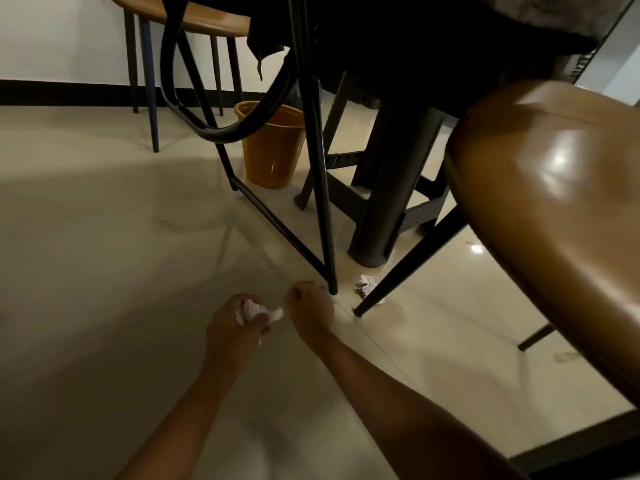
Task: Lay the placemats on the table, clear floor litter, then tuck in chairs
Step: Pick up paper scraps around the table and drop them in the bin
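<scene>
Near table leg, left hand (231, 320) grips tissue wad (258, 311); right hand (309, 303) clenched; orange bin (273, 150) contents unseen

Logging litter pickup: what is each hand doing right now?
Left hand: holding crumpled white paper.
Right hand: fingers curled, nothing visibly held.

Orange plastic bin (273, 147) on pale tiled floor (104, 209), dark plastic stool (388, 188), black skirting (62, 93), white wall (62, 36)
</scene>
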